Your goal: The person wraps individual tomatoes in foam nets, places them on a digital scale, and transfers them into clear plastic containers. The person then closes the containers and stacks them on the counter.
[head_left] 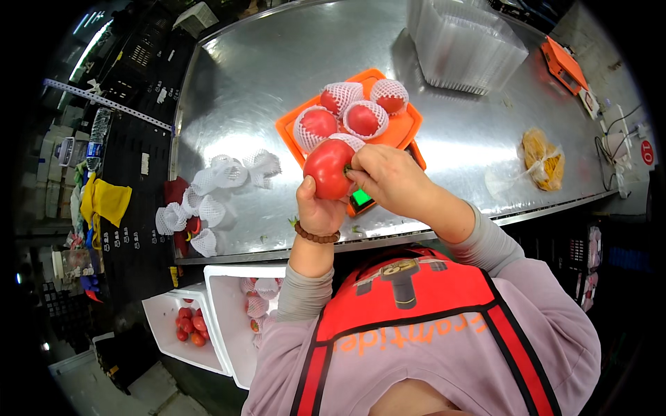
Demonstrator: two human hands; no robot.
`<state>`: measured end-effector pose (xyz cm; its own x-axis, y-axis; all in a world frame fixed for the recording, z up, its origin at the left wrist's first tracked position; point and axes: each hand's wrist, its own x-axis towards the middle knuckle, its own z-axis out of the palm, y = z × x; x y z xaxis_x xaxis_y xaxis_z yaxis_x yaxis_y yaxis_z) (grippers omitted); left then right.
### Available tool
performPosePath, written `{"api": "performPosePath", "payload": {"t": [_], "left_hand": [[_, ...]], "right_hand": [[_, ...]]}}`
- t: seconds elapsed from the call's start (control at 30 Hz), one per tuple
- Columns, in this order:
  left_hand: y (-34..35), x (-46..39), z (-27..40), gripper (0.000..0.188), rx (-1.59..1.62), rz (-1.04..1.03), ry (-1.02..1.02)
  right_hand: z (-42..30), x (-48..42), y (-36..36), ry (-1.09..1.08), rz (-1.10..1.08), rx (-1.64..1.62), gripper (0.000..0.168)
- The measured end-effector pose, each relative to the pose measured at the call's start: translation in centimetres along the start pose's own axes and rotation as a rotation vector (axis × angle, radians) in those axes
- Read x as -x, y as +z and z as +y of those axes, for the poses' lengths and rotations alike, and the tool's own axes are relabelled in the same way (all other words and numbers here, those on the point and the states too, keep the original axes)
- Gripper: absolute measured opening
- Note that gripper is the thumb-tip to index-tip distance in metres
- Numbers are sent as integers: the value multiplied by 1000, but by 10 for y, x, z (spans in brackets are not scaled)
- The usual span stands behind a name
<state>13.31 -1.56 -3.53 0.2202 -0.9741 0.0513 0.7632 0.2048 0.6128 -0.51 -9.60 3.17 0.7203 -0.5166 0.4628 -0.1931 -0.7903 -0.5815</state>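
Note:
My left hand (321,209) holds a large red tomato (329,168) from below, above the near side of an orange digital scale. My right hand (387,177) pinches the green stem at the tomato's right side. Behind it, several tomatoes in white foam net sleeves (366,119) sit on the scale's orange tray (399,130); one more net is partly hidden behind the held tomato. The scale's green display (360,196) shows below my right hand. Empty foam net sleeves (225,172) lie in a loose group on the steel table to the left.
Clear plastic containers (463,49) stand stacked at the steel table's (260,62) back right. A second orange scale (564,65) and a bag of yellow bands (542,159) are at right. White foam boxes (218,322) with tomatoes stand below left, near black crates (138,208).

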Motion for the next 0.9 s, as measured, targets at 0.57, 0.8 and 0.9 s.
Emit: {"api": "performPosePath", "payload": {"t": [0.57, 0.8, 0.9], "left_hand": [[81, -18, -42, 58, 357, -7, -209], [43, 23, -84, 61, 475, 224, -264], [41, 37, -90, 62, 421, 265, -234]], "right_hand": [[33, 17, -59, -318, 405, -73, 24], [59, 60, -29, -231, 215, -139, 21], [60, 71, -23, -86, 224, -193, 21]]}}
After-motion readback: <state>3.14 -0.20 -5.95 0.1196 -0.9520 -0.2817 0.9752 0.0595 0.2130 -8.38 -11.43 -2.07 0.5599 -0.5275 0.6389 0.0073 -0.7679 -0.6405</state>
